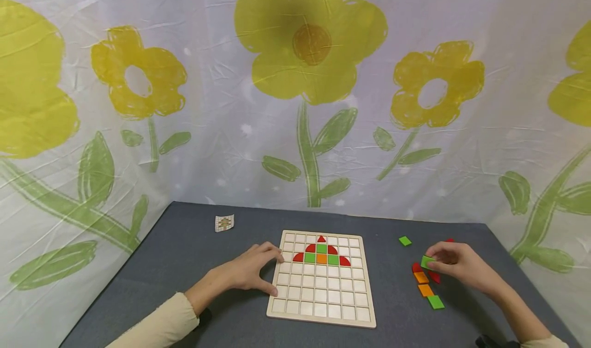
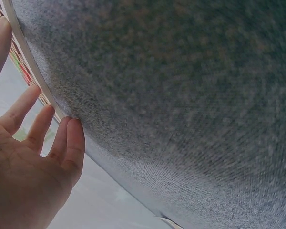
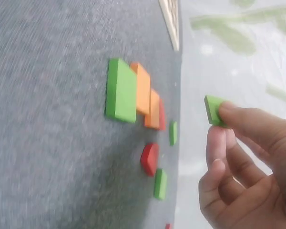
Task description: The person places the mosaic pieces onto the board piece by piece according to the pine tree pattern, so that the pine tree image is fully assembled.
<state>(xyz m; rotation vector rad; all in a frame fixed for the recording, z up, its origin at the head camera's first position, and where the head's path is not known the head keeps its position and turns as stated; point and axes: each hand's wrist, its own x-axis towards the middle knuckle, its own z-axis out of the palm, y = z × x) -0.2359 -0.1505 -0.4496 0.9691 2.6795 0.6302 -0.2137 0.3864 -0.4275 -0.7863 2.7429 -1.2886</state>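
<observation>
A wooden grid board (image 1: 321, 323) lies on the table, with red, green and orange tiles set in its upper rows as a stepped triangle. My left hand (image 1: 249, 268) touches the board's left edge, thumb and fingers spread along it. To the board's right, my right hand (image 1: 468, 270) pinches a green square tile (image 3: 212, 110) between thumb and fingers, above loose tiles. Under and near it lie a red tile (image 1: 416, 267), an orange tile (image 1: 420, 277), another orange tile (image 1: 426, 290) and a green tile (image 1: 435, 302). The hand partly hides other red tiles.
A small patterned card (image 1: 224, 223) lies at the table's back left. One green tile (image 1: 405, 241) sits apart, toward the back right. Behind the dark table (image 1: 249, 307) hangs a flower-printed cloth (image 1: 217, 132).
</observation>
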